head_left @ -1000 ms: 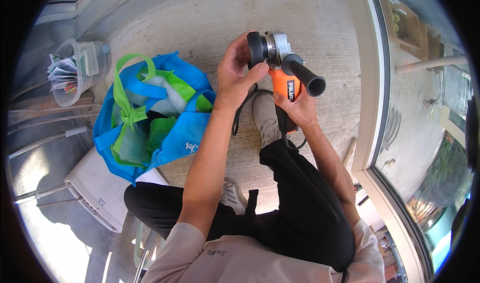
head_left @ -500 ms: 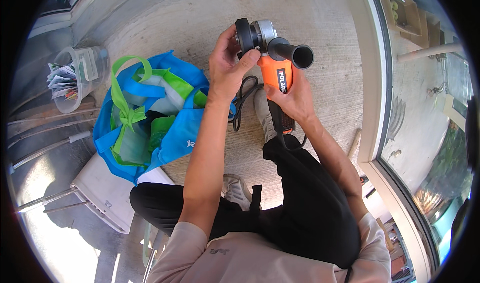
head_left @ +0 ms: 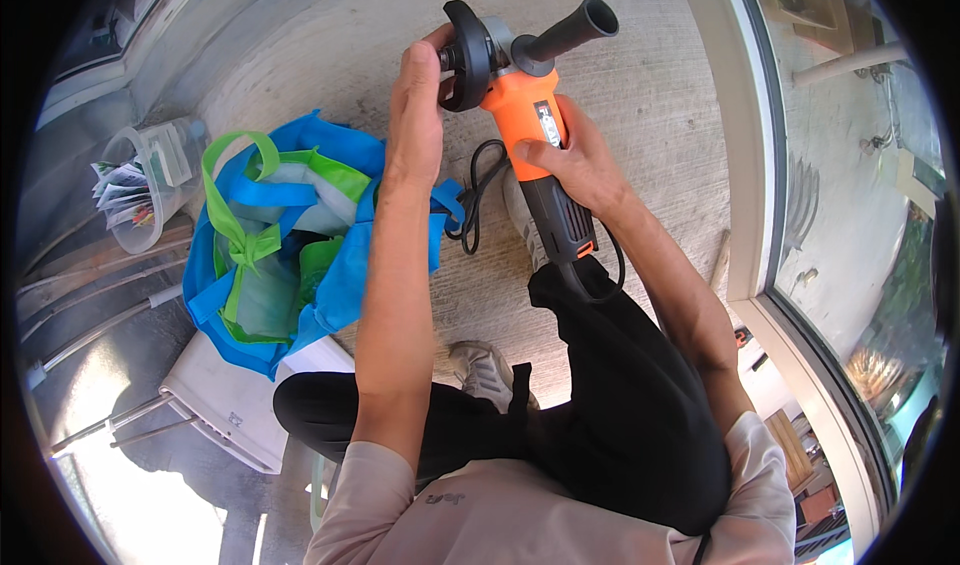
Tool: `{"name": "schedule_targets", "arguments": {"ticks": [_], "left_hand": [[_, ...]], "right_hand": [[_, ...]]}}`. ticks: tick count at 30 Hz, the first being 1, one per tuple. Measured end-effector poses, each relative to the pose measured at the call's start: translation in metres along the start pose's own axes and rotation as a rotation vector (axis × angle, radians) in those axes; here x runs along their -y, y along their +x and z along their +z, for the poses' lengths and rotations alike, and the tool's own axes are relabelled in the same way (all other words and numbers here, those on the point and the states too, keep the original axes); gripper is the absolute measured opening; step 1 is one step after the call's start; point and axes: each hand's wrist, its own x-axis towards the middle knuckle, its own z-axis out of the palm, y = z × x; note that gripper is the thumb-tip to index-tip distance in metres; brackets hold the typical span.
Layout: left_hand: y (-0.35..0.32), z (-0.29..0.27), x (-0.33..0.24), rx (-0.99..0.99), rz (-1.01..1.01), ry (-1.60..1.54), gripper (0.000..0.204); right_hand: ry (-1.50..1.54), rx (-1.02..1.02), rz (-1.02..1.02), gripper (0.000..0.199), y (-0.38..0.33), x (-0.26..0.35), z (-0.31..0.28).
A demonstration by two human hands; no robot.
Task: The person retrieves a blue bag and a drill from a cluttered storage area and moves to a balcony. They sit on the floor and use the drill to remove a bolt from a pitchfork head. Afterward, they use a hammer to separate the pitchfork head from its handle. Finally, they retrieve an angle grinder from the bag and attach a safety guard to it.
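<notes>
An orange and black angle grinder (head_left: 527, 115) is held up in front of me, its black disc guard (head_left: 468, 57) turned to the left. My right hand (head_left: 575, 160) wraps around the orange body, with the thumb across its front. At the guard side, my left hand (head_left: 414, 105) has its fingers around the spindle end (head_left: 447, 58); some of these fingers are hidden. A black side handle (head_left: 570, 35) sticks out from the head toward the upper right. The black cord (head_left: 612, 280) loops from the grinder's tail beside my knee.
A blue and green tote bag (head_left: 350, 280) stands open at my left, against a white box (head_left: 225, 395). Beyond it, a clear plastic tub (head_left: 150, 180) holds papers. To the right runs a pale door frame (head_left: 745, 165) with glass.
The grinder has tilted, its head going up and left and its side handle swinging upward. My left thumb has come off the gear head and the left hand has shifted left.
</notes>
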Motion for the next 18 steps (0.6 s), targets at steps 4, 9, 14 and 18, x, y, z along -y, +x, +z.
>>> {"name": "schedule_targets", "arguments": {"ticks": [4,9,14,18], "left_hand": [[0.010,-0.006,-0.019,0.104,-0.204,0.188,0.080],[0.019,-0.013,-0.039,0.181,-0.146,0.565,0.071],[0.034,-0.034,-0.025,0.189,-0.241,0.338,0.065],[0.037,-0.037,-0.027,0.345,-0.549,-0.016,0.054]], "right_hand": [[0.241,0.132,0.137,0.054,0.002,-0.006,-0.006],[0.553,0.281,0.290,0.053,0.001,-0.029,-0.010],[0.743,0.464,0.302,0.067,0.001,-0.028,-0.006],[0.728,0.624,0.312,0.074,0.004,-0.033,-0.015]]}}
